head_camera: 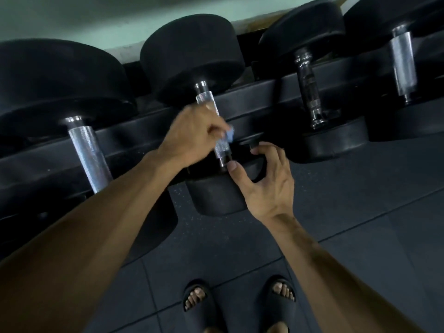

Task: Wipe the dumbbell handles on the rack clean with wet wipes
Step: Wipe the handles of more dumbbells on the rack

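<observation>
So the dumbbell (204,97) being worked on sits second from the left on the black rack (264,92), lying crosswise over the rails: its long axis runs from the far head up by the wall down to the near head (216,195), which hangs past the rack's front edge toward the person, with a slight lean to the right as it comes closer. The knurled chrome handle (222,147) spans the gap between the rails. The left hand (192,133) is curled around the middle of that handle, gripping a bit of pale blue wet wipe (230,133) against the metal; only a corner of the wipe peeks out by the fingers, and the hand is a little blurred. The right hand (266,179) holds the near head, thumb tip pressed just by the lower collar of the handle and fingers hooked over the head's far rim. The other dumbbells lie the same way: one at the rack's left end (89,155) and two more toward the right end (310,92) (403,63). Below the rack's front edge is dark speckled rubber floor tiling (360,200), and the person's feet in black slide sandals (280,301) stand on it. Behind the rack there's a pale green wall (96,15).
</observation>
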{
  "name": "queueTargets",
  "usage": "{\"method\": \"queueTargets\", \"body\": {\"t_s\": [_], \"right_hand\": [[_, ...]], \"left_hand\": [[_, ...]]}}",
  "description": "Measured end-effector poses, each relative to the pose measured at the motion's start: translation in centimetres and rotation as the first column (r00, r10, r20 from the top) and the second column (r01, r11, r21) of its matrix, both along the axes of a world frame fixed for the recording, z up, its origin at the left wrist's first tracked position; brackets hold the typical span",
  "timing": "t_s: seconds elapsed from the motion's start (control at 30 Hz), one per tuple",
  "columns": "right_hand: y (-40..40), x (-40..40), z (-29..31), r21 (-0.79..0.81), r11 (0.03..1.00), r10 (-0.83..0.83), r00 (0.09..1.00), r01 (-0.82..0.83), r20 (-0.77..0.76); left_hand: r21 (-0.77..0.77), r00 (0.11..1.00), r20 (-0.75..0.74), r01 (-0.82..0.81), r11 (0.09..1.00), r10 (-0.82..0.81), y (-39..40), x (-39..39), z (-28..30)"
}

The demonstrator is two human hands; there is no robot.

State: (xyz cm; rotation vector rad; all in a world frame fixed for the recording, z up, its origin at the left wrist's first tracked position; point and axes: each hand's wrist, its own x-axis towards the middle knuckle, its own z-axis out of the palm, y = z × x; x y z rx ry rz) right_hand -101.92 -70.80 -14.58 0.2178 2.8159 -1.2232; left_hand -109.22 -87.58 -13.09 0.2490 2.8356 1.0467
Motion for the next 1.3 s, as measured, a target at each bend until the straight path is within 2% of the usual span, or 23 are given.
{"method": "queueTargets", "body": {"t_s": [0.07,0.13,0.2,0.27,0.33,0.37,0.47,0.5,0.57,0.63,0.7,0.8,0.83,0.9,0.97,1.07,1.17,1.3], "right_hand": [[-0.1,0.0,0.2,0.001,1.0,-0.004,1.0,0.004,-0.002],[-0.1,0.1,0.2,-0.002,1.0,-0.002,1.0,0.002,0.006],[-0.1,0.1,0.3,-0.011,1.0,-0.006,1.0,0.006,0.019],[0.0,0.1,0.2,-0.013,1.0,-0.012,1.0,0.013,0.025],[0.0,0.1,0.1,-0.016,1.0,-0.011,1.0,0.012,0.027],[0.0,0.1,0.1,-0.014,1.0,-0.006,1.0,0.006,0.027],[0.0,0.1,0.2,-0.002,1.0,-0.001,1.0,0.001,0.015],[0.0,0.0,0.2,0.0,1.0,-0.004,1.0,0.004,0.015],[-0.1,0.1,0.5,-0.002,1.0,0.0,0.999,0.0,0.035],[-0.1,0.2,0.8,-0.014,1.0,0.027,0.997,-0.026,0.072],[0.2,0.3,1.1,-0.034,0.998,0.05,0.991,-0.046,0.124],[0.5,0.1,2.7,-0.057,0.99,0.141,0.972,-0.133,0.189],[0.4,0.3,3.3,-0.035,0.979,0.203,0.965,-0.2,0.165],[-0.5,0.9,4.8,-0.019,0.936,0.353,0.935,-0.353,0.021],[-1.9,1.6,6.2,-0.156,0.885,0.429,0.898,-0.439,-0.093],[-3.7,2.2,8.1,-0.35,0.853,0.388,0.919,-0.387,-0.069],[-5.5,3.2,9.0,-0.362,0.869,0.317,0.941,-0.338,-0.116],[-8.5,4.8,9.4,-0.231,0.903,0.278,0.902,-0.362,-0.329]], "left_hand": [[-0.103,0.962,0.137,0.25,0.963,-0.235,0.4,1.2,0.4],[-0.132,0.932,0.201,0.332,0.934,-0.303,0.4,1.5,0.6],[-0.126,0.956,0.124,0.28,0.952,-0.265,0.2,0.3,0.8],[-0.112,0.993,-0.054,0.095,0.989,-0.102,-0.4,-1.3,0.6],[-0.101,0.99,-0.137,-0.036,0.994,0.022,-1.0,-1.7,0.5],[-0.113,0.994,-0.108,-0.004,0.994,-0.008,-0.9,-1.4,0.4],[-0.17,0.946,0.136,0.314,0.934,-0.294,0.9,0.5,1.1],[-0.187,0.925,0.186,0.364,0.912,-0.331,1.3,0.9,1.3],[-0.179,0.926,0.197,0.357,0.917,-0.322,1.0,1.1,1.6],[-0.125,0.964,0.154,0.237,0.963,-0.218,0.0,1.6,1.9],[0.01,0.987,0.147,0.061,0.998,-0.061,-0.7,3.2,2.8],[0.158,0.971,0.223,-0.121,0.98,0.084,-1.0,6.2,5.1],[0.195,0.96,0.254,-0.166,0.967,0.114,-1.2,7.1,5.7],[0.276,0.939,0.306,-0.245,0.93,0.156,-1.5,8.4,6.9],[0.352,0.909,0.358,-0.343,0.871,0.213,-2.0,9.8,7.9],[0.477,0.843,0.421,-0.519,0.709,0.333,-2.5,11.9,9.3],[0.571,0.773,0.453,-0.634,0.522,0.443,-3.1,14.0,10.2],[0.575,0.675,0.493,-0.726,0.377,0.548,-4.4,15.4,10.4]]}}
